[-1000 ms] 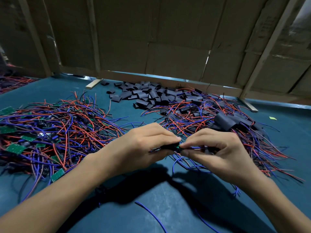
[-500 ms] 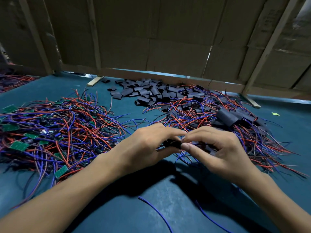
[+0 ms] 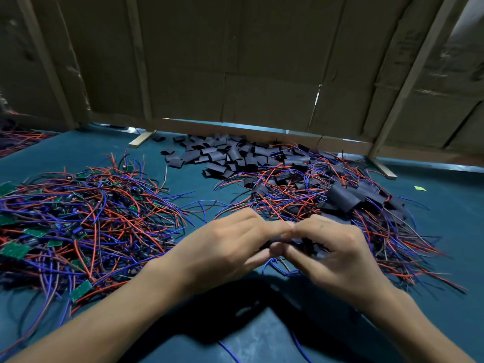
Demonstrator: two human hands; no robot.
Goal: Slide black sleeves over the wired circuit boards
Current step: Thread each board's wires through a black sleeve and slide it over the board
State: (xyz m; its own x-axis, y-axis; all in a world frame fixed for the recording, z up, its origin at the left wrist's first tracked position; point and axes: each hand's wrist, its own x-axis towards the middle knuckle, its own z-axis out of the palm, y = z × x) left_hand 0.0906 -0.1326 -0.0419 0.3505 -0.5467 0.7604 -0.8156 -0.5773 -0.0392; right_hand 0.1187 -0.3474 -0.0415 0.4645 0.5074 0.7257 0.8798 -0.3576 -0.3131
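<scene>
Gripping 1 sleeve, 2 hands

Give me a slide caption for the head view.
Both hands, left hand and right hand, work a black sleeve between wire piles.

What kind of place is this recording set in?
Probably a small hand-assembly workbench: heaps of wired circuit boards, a pile of black sleeves, and a cardboard partition on wooden battens behind the blue-green table.

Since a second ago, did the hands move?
Yes. The left hand and right hand edged away from the person, nearer the pile of black sleeves.
</scene>
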